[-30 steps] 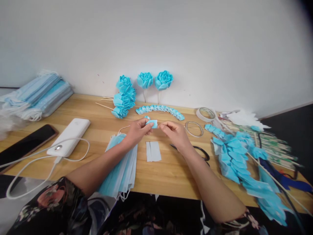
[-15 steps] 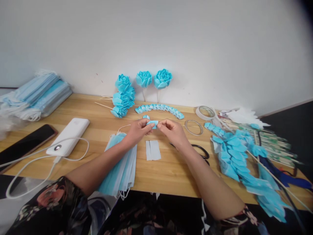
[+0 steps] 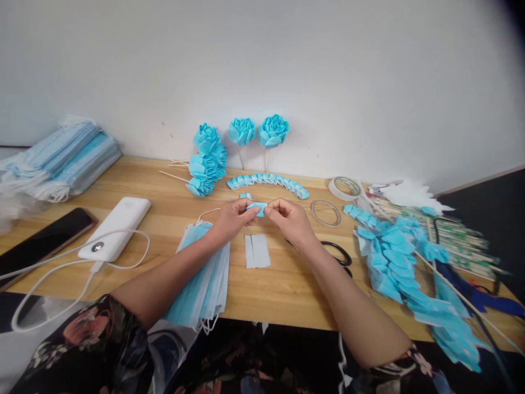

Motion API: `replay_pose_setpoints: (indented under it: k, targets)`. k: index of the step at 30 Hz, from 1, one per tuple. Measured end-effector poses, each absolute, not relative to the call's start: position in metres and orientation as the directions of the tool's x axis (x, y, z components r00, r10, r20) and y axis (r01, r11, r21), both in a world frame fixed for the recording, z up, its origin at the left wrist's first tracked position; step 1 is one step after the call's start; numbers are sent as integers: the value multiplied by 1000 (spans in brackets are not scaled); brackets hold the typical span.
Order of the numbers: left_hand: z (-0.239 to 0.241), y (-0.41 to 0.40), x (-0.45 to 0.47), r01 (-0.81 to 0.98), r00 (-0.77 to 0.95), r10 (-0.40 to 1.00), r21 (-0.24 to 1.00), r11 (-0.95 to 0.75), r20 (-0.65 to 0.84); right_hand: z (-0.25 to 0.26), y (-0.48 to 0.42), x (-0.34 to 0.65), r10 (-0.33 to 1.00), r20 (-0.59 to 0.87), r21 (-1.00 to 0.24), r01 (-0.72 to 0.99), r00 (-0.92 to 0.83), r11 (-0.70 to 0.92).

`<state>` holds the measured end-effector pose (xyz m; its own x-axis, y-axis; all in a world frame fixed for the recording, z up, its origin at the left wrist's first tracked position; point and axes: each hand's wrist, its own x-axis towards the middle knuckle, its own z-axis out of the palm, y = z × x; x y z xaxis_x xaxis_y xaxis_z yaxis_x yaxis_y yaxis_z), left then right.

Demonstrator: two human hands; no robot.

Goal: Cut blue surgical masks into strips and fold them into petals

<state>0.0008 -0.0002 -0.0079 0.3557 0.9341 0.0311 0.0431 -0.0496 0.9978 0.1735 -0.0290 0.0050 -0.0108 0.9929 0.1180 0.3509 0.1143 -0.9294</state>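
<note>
Between my two hands is a small blue piece of mask fabric (image 3: 257, 209), folded along its upper edge. My left hand (image 3: 238, 214) pinches its left end with thumb and fingers. At the right end, my right hand (image 3: 285, 214) pinches it the same way. Just behind lies a small folded blue petal (image 3: 245, 196). A curved row of folded blue petals (image 3: 266, 179) stretches beyond that. Two pale fabric rectangles (image 3: 257, 251) rest on the wood in front of my hands. Black-handled scissors (image 3: 338, 253) lie partly hidden under my right forearm.
Blue face masks (image 3: 200, 273) lie under my left forearm, with a larger mask stack (image 3: 74, 156) at far left. A power bank (image 3: 117, 227) and phone (image 3: 45, 241) sit left. Blue fabric flowers (image 3: 274, 131) stand by the wall. Tape rolls (image 3: 344, 189) and blue petal strips (image 3: 389, 262) lie right.
Almost nothing differs. Both hands keep their pinch on the blue fabric piece, and the view has shifted very slightly.
</note>
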Motion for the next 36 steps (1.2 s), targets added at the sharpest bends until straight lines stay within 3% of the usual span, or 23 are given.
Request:
replay_pose_setpoints:
  k: [7,15,23,36]
  targets:
    - [-8,1,0,22,361,932,998,-51,40,4,-28,175,999,19,-988,154,-45,25]
    - [-7,-1,0,27,350,936,999,-38,26,8,-30,172,998,-3,-996,87,-59,2]
    - [-7,0,0,18,377,925,999,-50,39,9,-31,172,998,60,-965,255,-28,65]
    - [-6,-2,1,27,397,918,999,-24,12,8,-29,174,992,123,-960,254,-1,119]
